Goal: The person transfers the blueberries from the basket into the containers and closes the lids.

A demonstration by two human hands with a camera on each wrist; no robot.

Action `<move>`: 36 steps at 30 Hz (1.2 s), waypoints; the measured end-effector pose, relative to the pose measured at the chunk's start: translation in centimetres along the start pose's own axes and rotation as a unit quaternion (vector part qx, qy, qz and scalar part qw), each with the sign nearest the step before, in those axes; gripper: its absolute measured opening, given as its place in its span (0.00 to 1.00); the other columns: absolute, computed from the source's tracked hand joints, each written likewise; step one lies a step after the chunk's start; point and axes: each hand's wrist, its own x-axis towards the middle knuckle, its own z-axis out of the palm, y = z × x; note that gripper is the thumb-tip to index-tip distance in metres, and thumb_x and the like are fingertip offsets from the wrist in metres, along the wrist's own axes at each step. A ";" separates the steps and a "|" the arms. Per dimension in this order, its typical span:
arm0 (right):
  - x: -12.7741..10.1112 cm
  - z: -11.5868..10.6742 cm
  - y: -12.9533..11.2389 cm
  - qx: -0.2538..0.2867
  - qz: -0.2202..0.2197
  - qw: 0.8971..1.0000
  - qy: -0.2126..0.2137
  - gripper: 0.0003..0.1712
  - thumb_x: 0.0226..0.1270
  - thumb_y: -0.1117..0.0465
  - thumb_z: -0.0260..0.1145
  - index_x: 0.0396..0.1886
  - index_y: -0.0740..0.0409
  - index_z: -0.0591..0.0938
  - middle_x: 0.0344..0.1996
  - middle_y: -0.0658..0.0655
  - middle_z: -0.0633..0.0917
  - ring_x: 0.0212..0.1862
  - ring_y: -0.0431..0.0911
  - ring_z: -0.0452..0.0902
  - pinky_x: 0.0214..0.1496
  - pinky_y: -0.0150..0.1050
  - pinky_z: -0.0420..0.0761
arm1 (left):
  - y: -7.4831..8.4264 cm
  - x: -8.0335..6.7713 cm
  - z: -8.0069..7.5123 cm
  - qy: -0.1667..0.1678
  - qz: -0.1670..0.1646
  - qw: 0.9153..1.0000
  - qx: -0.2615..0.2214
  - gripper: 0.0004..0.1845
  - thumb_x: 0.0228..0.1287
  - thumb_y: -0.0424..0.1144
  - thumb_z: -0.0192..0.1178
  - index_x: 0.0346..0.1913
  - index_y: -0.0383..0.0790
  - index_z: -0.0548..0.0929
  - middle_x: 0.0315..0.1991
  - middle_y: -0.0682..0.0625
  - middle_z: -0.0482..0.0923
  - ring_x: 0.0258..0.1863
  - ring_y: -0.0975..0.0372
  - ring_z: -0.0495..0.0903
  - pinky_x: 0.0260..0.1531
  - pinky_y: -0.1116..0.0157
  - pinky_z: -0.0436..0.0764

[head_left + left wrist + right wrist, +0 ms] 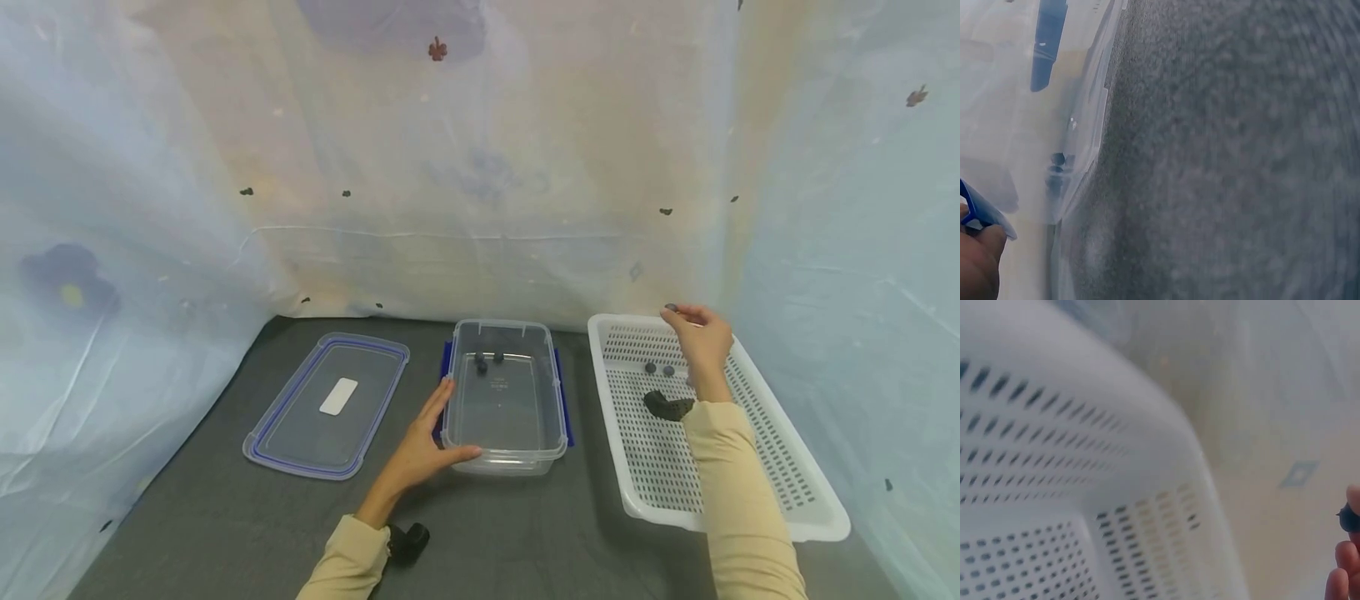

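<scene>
"Where is the held blueberry [671, 307] sitting?"

"It's hovering by the far rim of the white basket [615, 446]. The right hand [703, 342] is pinching it between thumb and fingertips."

"And what's lying inside the basket?"

"More loose berries [668, 371] are resting on the slotted floor, near the far end."

"What's the left hand [420, 452] doing?"

"It's spreading wide. The straight fingers are touching the left side of the clear container [510, 417], and the thumb is reaching over the near rim."

"Is the container holding anything?"

"A few dark berries [482, 367] are clustering in its far left part. Blue clips [568, 425] are hanging along both long sides."

"And further out?"

"A blue-edged lid [307, 437] is lying to the left, bearing a white label [339, 396]. Everything's resting on a dark grey table [525, 533], and a patterned curtain [487, 167] is hanging behind."
</scene>
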 end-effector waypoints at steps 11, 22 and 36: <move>-1.9 0.8 -4.3 0.080 -0.063 0.994 -0.039 0.19 0.59 0.51 0.73 0.45 0.58 0.83 0.33 0.39 0.82 0.41 0.36 0.74 0.44 0.33 0.71 | 0.2 0.1 -0.1 -0.015 0.007 1.000 0.017 0.57 0.49 0.51 0.74 0.77 0.41 0.50 0.77 0.46 0.42 0.74 0.50 0.45 0.66 0.43 0.50; -3.6 3.7 -7.4 0.115 -0.133 0.978 -0.111 0.22 0.60 0.54 0.73 0.48 0.64 0.83 0.31 0.43 0.84 0.42 0.39 0.77 0.45 0.33 0.72 | 1.5 0.8 0.9 0.017 0.015 0.998 0.064 0.56 0.56 0.55 0.69 0.77 0.35 0.46 0.77 0.41 0.38 0.74 0.49 0.37 0.65 0.38 0.49; -6.2 10.0 -8.6 0.119 -0.153 0.963 -0.186 0.19 0.60 0.58 0.73 0.46 0.65 0.84 0.36 0.57 0.85 0.40 0.45 0.78 0.43 0.37 0.76 | 1.3 1.2 1.8 0.015 0.011 0.997 0.078 0.59 0.55 0.57 0.69 0.76 0.33 0.43 0.77 0.41 0.34 0.74 0.48 0.34 0.67 0.41 0.41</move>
